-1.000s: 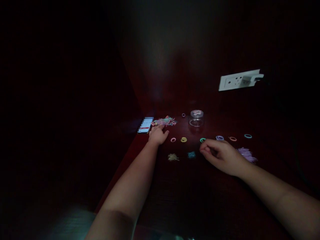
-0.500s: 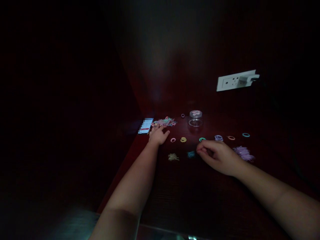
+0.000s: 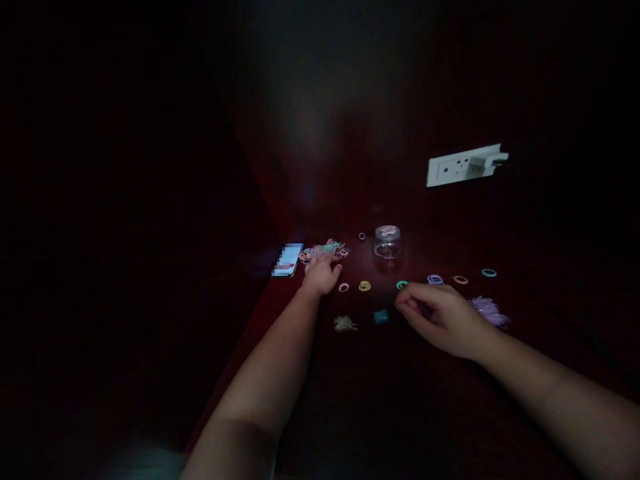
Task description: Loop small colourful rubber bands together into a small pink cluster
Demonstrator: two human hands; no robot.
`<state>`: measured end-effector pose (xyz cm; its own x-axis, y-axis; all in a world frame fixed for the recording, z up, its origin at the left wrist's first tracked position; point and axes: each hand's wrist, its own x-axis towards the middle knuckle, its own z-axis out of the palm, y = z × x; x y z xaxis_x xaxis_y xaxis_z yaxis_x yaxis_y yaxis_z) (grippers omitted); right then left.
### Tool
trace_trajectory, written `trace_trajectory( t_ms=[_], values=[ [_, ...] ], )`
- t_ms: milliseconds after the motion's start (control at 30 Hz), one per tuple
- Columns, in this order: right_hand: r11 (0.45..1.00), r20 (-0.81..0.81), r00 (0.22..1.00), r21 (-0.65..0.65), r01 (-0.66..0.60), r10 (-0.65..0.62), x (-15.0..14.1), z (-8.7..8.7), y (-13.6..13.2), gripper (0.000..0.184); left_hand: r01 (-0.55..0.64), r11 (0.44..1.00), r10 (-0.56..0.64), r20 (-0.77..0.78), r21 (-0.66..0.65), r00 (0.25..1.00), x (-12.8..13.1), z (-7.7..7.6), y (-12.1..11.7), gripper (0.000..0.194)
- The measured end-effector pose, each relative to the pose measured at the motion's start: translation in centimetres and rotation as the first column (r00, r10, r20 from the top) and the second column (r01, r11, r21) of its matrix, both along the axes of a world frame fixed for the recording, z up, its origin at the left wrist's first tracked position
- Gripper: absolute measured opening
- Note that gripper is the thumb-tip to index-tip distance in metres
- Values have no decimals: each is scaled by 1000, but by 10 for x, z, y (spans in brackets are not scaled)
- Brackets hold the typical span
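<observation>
My left hand (image 3: 321,275) lies at the near edge of a pile of mixed coloured elastic bands (image 3: 333,249), its fingers apart and reaching onto the bands. My right hand (image 3: 440,313) hovers above the table with thumb and fingers pinched together. Whatever that pinch may hold is too small to make out. Close to its fingertips are green bands (image 3: 401,285) and a small teal heap of bands (image 3: 381,317). Further along the same row lie a pink band (image 3: 343,288), yellow bands (image 3: 365,286), lilac bands (image 3: 435,279), an orange band (image 3: 460,280) and a blue band (image 3: 489,273).
A clear lidded jar (image 3: 387,243) stands behind the row, with a small dark purple band (image 3: 362,236) beside it. Nearer are a beige heap (image 3: 345,324) and a lilac heap (image 3: 489,312). A lit phone (image 3: 288,260) lies left; a wall socket (image 3: 463,165) holds a plug.
The view has shifted slightly. My left hand has slid a little to the right along the pile. My right hand keeps its pinch in almost the same place.
</observation>
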<state>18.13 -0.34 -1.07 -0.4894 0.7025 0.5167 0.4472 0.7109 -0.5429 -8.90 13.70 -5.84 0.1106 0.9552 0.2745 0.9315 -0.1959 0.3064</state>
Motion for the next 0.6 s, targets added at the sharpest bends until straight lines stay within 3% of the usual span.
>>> trace_trajectory(
  t_ms=[367, 600],
  values=[
    [995, -93, 995, 83, 54, -46, 4, 0, 2, 13, -30, 996, 23, 81, 86, 996, -2, 10, -9, 36],
    [988, -171, 980, 95, 122, -105, 5, 4, 0, 9, -96, 994, 81, 223, 58, 971, -6, 11, -15, 17]
  ],
)
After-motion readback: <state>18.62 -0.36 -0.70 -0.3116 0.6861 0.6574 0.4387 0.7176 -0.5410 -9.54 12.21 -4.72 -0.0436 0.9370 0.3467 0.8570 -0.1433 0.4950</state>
